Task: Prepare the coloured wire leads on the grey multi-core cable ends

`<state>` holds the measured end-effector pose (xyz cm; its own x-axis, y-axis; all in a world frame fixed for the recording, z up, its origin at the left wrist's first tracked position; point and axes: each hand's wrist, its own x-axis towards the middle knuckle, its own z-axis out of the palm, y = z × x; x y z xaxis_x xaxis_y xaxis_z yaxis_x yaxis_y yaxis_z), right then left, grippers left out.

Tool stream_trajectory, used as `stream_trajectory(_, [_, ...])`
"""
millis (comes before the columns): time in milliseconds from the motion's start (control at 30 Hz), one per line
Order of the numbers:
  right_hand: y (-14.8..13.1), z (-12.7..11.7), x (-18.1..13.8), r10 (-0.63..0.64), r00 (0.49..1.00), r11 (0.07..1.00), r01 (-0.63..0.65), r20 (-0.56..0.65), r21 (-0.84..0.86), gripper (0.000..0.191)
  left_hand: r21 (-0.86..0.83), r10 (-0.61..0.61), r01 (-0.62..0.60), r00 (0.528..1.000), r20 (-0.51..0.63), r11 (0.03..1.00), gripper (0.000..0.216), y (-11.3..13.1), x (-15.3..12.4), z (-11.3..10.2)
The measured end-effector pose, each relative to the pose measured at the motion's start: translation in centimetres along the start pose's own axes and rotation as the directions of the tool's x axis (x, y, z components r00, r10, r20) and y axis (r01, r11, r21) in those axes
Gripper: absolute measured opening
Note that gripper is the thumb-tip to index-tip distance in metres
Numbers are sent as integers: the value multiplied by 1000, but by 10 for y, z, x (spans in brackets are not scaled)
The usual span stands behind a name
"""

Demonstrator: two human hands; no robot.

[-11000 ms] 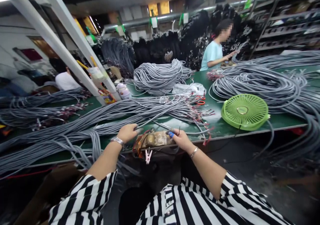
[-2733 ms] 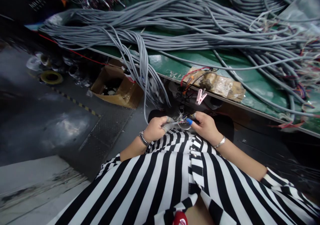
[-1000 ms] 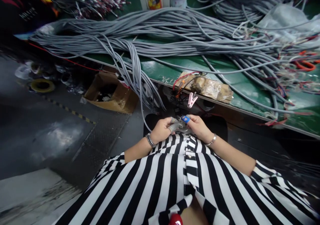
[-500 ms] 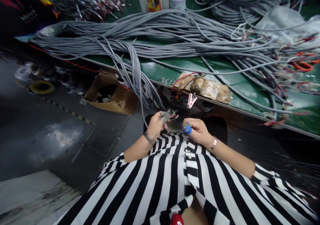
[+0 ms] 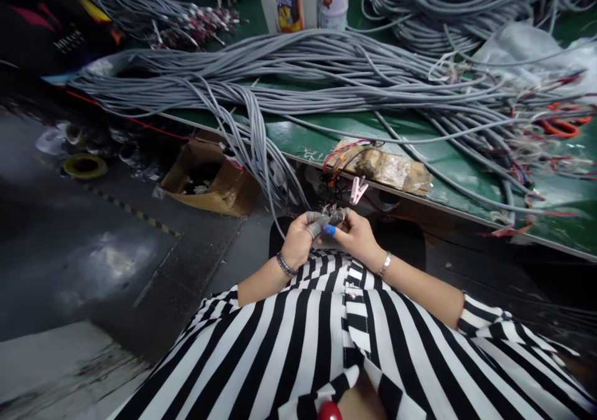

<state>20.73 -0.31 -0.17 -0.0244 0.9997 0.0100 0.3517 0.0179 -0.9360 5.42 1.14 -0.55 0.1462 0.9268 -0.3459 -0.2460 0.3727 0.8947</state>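
My left hand (image 5: 302,241) is closed around the end of a grey cable, with grey coverings on its fingers. Fine stripped wires (image 5: 332,210), some coloured, stick up between my two hands. My right hand (image 5: 357,236), with a blue covering on the thumb, meets the left and pinches at these wires; exactly which strands it grips is hidden. From the table edge a bundle of grey cables (image 5: 255,127) hangs down toward my left hand. A pink clothes peg (image 5: 357,191) is at the table edge just beyond my hands.
Long grey cables (image 5: 326,99) lie across the green table (image 5: 291,135). A taped cardboard piece (image 5: 396,170) sits at its edge. Orange-handled scissors (image 5: 559,127) lie at right among frayed wire ends. An open cardboard box (image 5: 228,193) and a yellow tape roll (image 5: 84,166) are on the floor.
My right hand has moved left to meet the left hand at the wire ends. My left hand has shifted slightly right. The view has tilted up a little.
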Motion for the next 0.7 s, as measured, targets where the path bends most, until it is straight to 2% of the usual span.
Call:
stream_trajectory(133, [-3,1,1,-24,999,997,22,34,76,29,-36,-1,1,1000,-7,999,32,-2,0,0])
stream_trajectory(233, [-1,1,1,-41,997,985,30,62,168,29,-184,-13,13,1000,0,983,31,-1,2,-1])
stream_trajectory(400, [3,3,1,-10,996,932,-23,88,363,31,-369,-114,123,992,45,921,22,6,4,-4])
stream_trajectory(533, [4,4,-2,6,994,909,-51,110,414,30,-427,-118,136,991,67,894,14,10,3,-8])
stream_trajectory(700, [3,4,-3,37,994,899,-79,105,432,33,-608,-147,165,986,80,776,13,13,-1,-8])
